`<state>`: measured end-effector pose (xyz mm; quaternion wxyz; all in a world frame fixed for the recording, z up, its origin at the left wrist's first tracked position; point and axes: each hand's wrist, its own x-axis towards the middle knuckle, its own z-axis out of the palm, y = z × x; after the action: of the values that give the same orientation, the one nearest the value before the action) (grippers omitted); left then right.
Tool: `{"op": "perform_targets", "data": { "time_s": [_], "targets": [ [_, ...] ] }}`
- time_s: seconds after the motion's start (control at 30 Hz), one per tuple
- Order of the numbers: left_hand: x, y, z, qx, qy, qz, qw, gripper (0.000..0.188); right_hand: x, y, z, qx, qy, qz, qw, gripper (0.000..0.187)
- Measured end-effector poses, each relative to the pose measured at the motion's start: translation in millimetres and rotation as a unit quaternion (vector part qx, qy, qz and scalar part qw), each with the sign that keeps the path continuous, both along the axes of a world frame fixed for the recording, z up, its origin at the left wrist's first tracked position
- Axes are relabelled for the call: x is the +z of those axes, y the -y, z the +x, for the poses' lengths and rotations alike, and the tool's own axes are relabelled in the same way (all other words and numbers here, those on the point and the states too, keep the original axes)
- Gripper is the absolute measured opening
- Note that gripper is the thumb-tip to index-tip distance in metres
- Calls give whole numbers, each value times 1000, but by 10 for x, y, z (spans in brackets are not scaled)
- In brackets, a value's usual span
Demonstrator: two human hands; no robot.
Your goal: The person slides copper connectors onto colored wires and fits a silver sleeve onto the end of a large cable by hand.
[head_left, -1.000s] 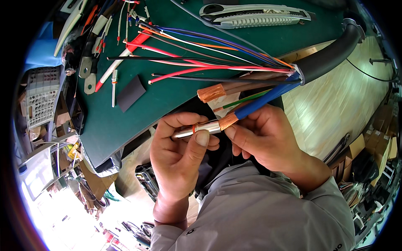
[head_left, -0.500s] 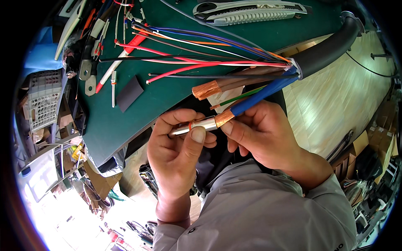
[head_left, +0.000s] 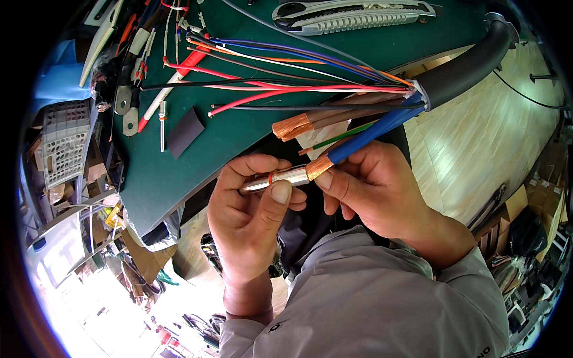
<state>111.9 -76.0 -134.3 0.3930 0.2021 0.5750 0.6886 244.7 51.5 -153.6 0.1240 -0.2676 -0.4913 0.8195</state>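
My left hand (head_left: 248, 224) is closed around a silver metal contact pin (head_left: 291, 176) with an orange-red ring, pinching it between thumb and fingers. The pin's wide end meets the bare copper strands (head_left: 319, 168) of a thick blue wire (head_left: 367, 138); I cannot tell how deep the strands sit in it. My right hand (head_left: 385, 194) grips that wire just behind the copper, thumb against the strands. Above, a brown wire with a bare copper end (head_left: 292, 126) and a thinner green wire (head_left: 340, 138) come out of the same black cable (head_left: 468, 74).
Several thin coloured wires fan leftward over the green table (head_left: 155, 191). A similar pin (head_left: 162, 126), a dark square piece (head_left: 185, 133), a red-and-white pen-like stick (head_left: 173, 83) and cable lugs (head_left: 130, 124) lie at the left. A utility knife (head_left: 358, 17) rests at the far edge.
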Motion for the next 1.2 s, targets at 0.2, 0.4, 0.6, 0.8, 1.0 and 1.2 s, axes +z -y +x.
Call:
{"op": "perform_targets", "data": {
  "time_s": [0.2,0.4,0.6,0.8,1.0,1.2],
  "targets": [
    [-8,7,-19,-10,-5,0,1000,30,-11,6,1,-7,0,-6,1000,24],
    [-6,13,-26,-15,-4,-5,1000,30,-6,12,-8,-5,5,-2,1000,23],
    [-1,9,-24,-14,-7,1,1000,31,-4,23,-11,-8,2,11,1000,22],
    [18,6,-13,-6,4,-5,1000,32,27,4,1,-2,-1,-24,1000,15],
    [15,8,-15,-6,0,-6,1000,32,38,9,-13,-4,14,-30,999,12],
    [4,14,-35,-16,-6,-1,1000,32,42,-11,-1,6,11,-12,1000,14]
  ]
}}
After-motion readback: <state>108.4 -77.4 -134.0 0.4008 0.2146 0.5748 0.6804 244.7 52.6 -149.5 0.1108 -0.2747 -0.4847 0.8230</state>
